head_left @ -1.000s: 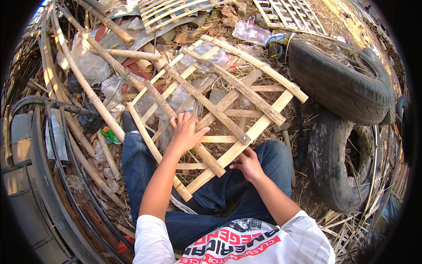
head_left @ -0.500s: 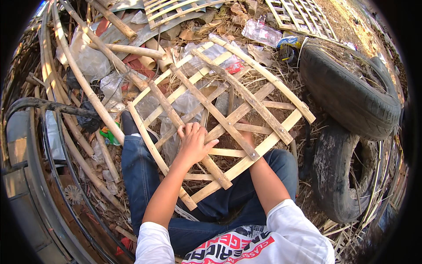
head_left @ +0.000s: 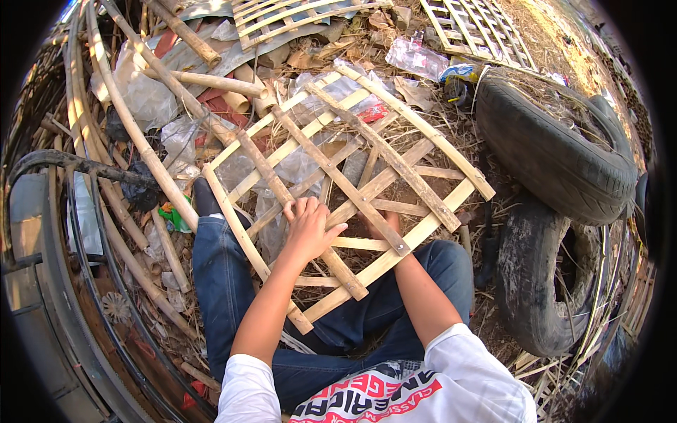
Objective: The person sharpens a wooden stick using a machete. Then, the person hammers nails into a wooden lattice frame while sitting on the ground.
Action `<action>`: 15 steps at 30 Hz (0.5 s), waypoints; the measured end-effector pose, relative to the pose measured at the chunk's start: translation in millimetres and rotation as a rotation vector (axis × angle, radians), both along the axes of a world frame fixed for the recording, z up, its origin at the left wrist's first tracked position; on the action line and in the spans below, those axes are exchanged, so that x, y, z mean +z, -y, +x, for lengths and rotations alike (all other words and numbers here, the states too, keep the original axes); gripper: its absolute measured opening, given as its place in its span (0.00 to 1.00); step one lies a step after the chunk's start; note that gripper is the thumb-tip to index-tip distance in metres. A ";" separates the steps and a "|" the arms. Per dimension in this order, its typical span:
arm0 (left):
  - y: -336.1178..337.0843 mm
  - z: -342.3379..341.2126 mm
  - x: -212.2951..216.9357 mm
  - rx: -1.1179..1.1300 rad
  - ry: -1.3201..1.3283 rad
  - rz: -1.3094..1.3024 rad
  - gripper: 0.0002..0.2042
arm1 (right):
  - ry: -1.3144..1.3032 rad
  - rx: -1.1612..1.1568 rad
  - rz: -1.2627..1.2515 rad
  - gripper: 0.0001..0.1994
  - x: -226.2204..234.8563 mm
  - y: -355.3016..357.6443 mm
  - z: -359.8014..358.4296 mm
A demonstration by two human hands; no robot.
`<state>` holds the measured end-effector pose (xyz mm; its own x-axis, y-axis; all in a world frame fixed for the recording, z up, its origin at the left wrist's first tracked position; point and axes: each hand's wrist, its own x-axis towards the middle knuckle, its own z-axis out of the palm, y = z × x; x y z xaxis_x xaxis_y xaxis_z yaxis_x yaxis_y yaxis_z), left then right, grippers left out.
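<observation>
A bamboo lattice panel (head_left: 364,204) of crossed slats, joined at several crossings by small fasteners, rests tilted over my bent legs. My left hand (head_left: 308,224) lies on top of it, left of the middle, with the fingers curled over a diagonal slat. From the right, my right forearm goes under the near edge slat. My right hand (head_left: 385,224) is below the panel and shows only in part through the gaps. Its fingers are hidden, so what it holds cannot be seen.
Two worn tyres (head_left: 557,151) lie stacked at the right. Long bamboo poles (head_left: 134,134) and a dark metal frame (head_left: 49,282) take up the left. More lattice panels (head_left: 479,29) lie at the far side. Plastic bags (head_left: 144,92), dry leaves and straw litter the ground.
The panel's right corner has shifted slightly left and down. My left hand keeps its place on the slat, and my right hand stays underneath.
</observation>
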<state>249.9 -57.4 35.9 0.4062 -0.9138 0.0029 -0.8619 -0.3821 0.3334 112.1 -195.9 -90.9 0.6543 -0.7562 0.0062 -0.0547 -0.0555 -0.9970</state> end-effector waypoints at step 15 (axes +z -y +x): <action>-19.0 -10.6 -16.0 -0.045 0.060 -0.024 0.23 | -0.589 0.881 -0.474 0.21 172.1 -69.8 -127.8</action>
